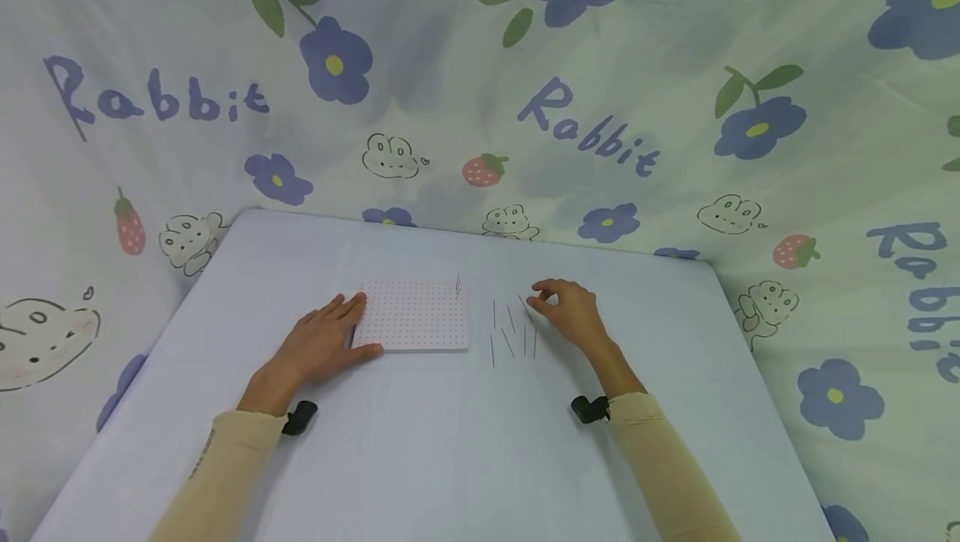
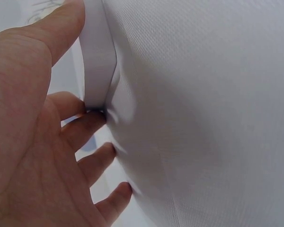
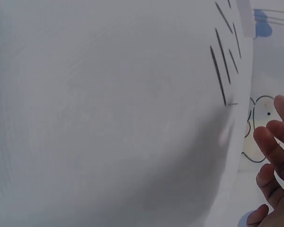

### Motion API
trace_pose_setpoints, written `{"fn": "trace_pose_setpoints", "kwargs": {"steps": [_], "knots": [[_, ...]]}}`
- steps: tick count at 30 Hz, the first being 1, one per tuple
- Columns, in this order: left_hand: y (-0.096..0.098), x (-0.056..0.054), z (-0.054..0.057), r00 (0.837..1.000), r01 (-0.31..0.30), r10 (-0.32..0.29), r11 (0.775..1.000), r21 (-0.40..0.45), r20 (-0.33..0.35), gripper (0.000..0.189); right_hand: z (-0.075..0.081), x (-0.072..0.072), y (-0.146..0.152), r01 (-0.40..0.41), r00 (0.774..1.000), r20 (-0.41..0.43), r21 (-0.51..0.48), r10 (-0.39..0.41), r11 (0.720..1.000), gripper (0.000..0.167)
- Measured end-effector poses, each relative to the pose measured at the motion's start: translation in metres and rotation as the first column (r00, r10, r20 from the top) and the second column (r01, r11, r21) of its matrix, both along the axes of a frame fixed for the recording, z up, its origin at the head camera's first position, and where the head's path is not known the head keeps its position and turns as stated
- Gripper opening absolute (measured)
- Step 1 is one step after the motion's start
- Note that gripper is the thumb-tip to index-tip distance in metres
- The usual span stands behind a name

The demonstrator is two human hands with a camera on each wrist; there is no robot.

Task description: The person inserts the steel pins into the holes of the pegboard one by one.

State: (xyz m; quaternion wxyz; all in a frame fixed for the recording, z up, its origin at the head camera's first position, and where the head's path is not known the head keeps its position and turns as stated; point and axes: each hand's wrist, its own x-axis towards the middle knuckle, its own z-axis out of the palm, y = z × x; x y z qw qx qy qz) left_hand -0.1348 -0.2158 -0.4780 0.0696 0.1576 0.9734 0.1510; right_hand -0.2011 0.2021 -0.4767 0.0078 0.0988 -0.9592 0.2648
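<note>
A white board (image 1: 412, 317) with a grid of small dots lies flat on the table. My left hand (image 1: 321, 342) rests at its near left corner, fingers stretched along the left side and thumb at the front edge. In the left wrist view the fingertips touch the cloth beside the board's side wall (image 2: 98, 61). Several thin dark sticks (image 1: 458, 285) stand upright at the board's far right corner. My right hand (image 1: 572, 313) hovers over loose thin sticks (image 1: 508, 343), thumb and index finger apart close to one stick's end. Nothing shows between its fingers in the right wrist view.
The loose sticks lie in two rough rows right of the board. A white cloth covers the table (image 1: 435, 450). Behind it hangs a printed curtain (image 1: 442, 67) with flowers and rabbits. A small black camera (image 1: 590, 409) sits at the right wrist.
</note>
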Motion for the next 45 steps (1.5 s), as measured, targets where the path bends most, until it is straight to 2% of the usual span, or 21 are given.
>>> {"fn": "trace_pose_setpoints", "kwargs": {"steps": [11,16,22,31,45], "knots": [[0.0,0.001,0.0,1.0,-0.004,0.004,1.0,-0.002,-0.001,0.096,-0.01,0.0,0.003,0.03,0.999,0.022,0.003,-0.03,1.0,0.036],[0.0,0.001,-0.001,1.0,-0.005,0.005,1.0,-0.001,-0.001,0.095,-0.015,-0.001,0.001,0.036,0.998,0.058,-0.006,-0.035,0.999,0.035],[-0.001,0.001,-0.002,1.0,-0.009,0.009,1.0,0.013,0.02,0.097,-0.019,-0.001,-0.002,0.032,0.996,0.084,0.029,-0.034,0.999,0.033],[0.0,0.0,-0.004,1.0,-0.008,0.008,1.0,0.02,0.002,0.098,-0.021,-0.003,-0.006,0.025,0.998,0.058,0.099,-0.031,0.995,0.032],[-0.001,-0.002,-0.002,0.999,-0.016,0.016,1.0,0.007,0.032,0.097,-0.018,-0.003,-0.01,0.034,0.995,0.089,0.105,-0.043,0.994,0.025]]}}
